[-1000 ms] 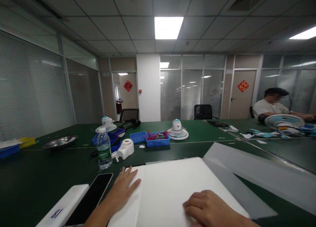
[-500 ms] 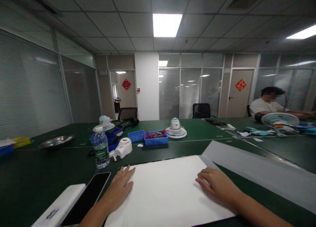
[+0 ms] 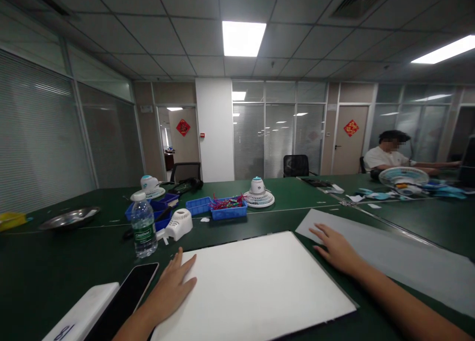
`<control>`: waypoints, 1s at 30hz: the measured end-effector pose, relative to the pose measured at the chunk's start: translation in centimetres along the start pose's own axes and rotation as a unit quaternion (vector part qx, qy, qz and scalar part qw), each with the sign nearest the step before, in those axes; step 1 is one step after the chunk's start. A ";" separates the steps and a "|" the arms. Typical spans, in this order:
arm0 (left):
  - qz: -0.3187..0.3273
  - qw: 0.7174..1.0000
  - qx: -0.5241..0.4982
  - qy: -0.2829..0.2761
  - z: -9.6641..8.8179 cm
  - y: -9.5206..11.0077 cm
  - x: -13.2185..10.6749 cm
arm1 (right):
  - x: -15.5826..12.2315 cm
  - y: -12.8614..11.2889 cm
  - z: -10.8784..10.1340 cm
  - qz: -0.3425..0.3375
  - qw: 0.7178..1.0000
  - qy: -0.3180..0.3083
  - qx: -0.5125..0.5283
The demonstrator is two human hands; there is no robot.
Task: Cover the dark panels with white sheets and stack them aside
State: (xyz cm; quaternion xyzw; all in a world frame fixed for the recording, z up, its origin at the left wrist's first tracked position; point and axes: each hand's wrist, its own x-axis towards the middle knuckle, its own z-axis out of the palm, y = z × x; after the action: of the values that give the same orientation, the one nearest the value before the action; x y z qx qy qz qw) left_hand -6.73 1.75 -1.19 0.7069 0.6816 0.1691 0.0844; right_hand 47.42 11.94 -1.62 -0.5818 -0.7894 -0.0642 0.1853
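My left hand [image 3: 168, 289], its fingers spread wide, rested on the left edge of the white paper [image 3: 252, 286]; my right hand [image 3: 336, 249], fingers parted, was past its right edge, over the grey sheet [image 3: 395, 256] — touching or not, I couldn't tell.

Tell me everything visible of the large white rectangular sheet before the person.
The large white rectangular sheet looks like smooth paper or card, plain on top, its border edged dark in places. It lies flat, slightly turned, on the dark green tabletop, its near left part cut off by the frame. The bare left hand spreads over its left edge; the bare right hand is off it, to its right.
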 end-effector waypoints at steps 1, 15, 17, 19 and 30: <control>0.000 1.000 0.003 0.000 0.0 0.0 0.0 | 0.1 1.9 0.2 0.041 0.999 0.001 -0.009; 0.011 1.000 0.020 -0.004 -0.2 0.0 -0.3 | 0.2 6.4 1.9 0.123 0.992 -0.011 -0.012; 0.012 1.000 0.017 0.001 -0.3 0.2 -0.4 | 0.0 6.0 1.5 0.130 0.991 0.011 -0.013; 0.009 1.000 0.017 0.002 -0.5 0.4 -0.5 | -0.3 5.3 0.9 0.137 0.990 0.035 -0.013; 0.000 1.000 0.022 -0.001 -0.3 0.2 -0.4 | -2.9 -10.7 -2.4 -0.159 0.983 -0.024 0.093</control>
State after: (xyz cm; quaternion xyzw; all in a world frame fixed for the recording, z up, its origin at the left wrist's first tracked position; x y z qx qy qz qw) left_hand -6.67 1.33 -0.87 0.7088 0.6851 0.1534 0.0693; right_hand 38.58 5.21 0.71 -0.4308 -0.8784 -0.0052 0.2067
